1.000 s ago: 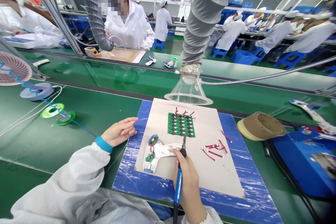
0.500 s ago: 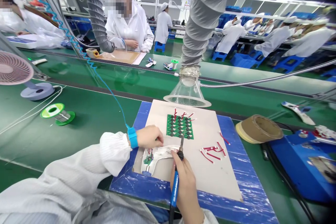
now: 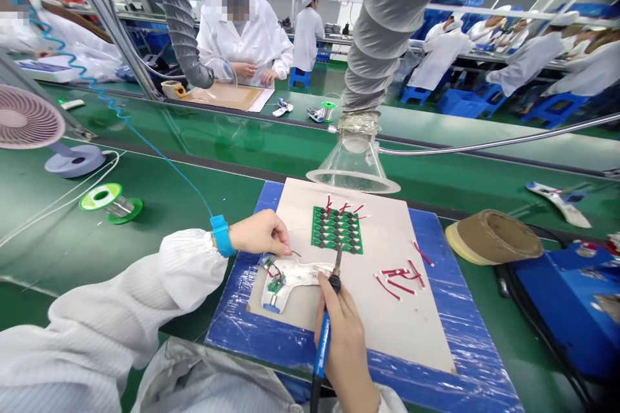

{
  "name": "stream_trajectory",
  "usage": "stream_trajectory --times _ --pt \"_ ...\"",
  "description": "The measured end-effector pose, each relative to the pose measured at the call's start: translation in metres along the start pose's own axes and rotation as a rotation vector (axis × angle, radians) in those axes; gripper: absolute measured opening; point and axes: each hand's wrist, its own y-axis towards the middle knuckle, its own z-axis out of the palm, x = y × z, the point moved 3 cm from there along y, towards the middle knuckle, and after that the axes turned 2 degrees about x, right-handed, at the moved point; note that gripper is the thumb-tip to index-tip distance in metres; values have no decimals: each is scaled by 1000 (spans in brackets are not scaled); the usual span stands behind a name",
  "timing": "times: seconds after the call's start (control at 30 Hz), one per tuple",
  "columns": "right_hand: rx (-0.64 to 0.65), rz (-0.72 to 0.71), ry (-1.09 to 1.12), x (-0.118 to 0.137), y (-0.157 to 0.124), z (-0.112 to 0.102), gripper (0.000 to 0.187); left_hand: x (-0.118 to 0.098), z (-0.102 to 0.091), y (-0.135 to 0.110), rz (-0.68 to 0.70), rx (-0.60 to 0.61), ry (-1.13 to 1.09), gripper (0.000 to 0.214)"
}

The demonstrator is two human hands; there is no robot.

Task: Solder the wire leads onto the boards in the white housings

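My right hand [image 3: 345, 335] is closed around a blue-handled soldering iron [image 3: 322, 342], its metal tip pointing up toward the lower edge of a green circuit board panel [image 3: 334, 230]. Its fingertips also rest at the right end of a white plastic shell [image 3: 295, 273], which holds a small green board [image 3: 277, 284] and red wires. Above the shell, my left hand [image 3: 264, 232], wearing a blue wrist strap [image 3: 223, 236], pinches a thin dark wire [image 3: 296, 253]. Red wires stick up from the panel's top edge, and round dark parts sit on it in rows.
Loose red wires [image 3: 400, 281] lie on the beige board [image 3: 387, 335] at right. A clear fume hood [image 3: 356, 164] hangs just behind it. A solder spool [image 3: 113, 202] and fan [image 3: 29, 119] stand left; a brown tape roll [image 3: 494, 237] and blue soldering station [image 3: 566, 303] stand right. A co-worker [image 3: 245, 39] sits opposite.
My left hand has drawn away to the left and slightly up from the shell, and the thin wire now shows at its fingertips. My right hand keeps its place with the iron.
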Motion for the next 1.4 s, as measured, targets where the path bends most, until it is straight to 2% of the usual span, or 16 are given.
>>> stream_trajectory --times 0.17,0.33,0.47,0.6,0.77,0.9,1.03,1.13,1.23,1.4 --pt "-23 8 3 3 3 -2 54 13 7 6 -41 28 -193 30" --pt "-27 11 26 3 3 -1 55 14 33 9 -93 27 -271 30" --pt "1 27 48 3 4 -1 52 3 57 9 -71 -95 -287 18" --pt "-13 22 47 2 2 -1 49 -1 70 9 -81 -200 -216 15" --pt "-143 2 86 3 2 -9 51 2 72 5 -58 -315 -99 12" --pt "-169 39 120 8 4 -19 47 4 70 1 -5 -367 -39 12" --pt "-183 83 154 13 6 -28 43 5 68 0 73 -360 58 9" --pt "-253 84 205 15 5 -34 36 6 67 -1 110 -346 134 7" --pt "-339 77 243 18 4 -39 33 7 67 -2 124 -318 174 8" --pt "-381 111 236 21 -2 -41 26 10 69 -2 118 -308 166 11"
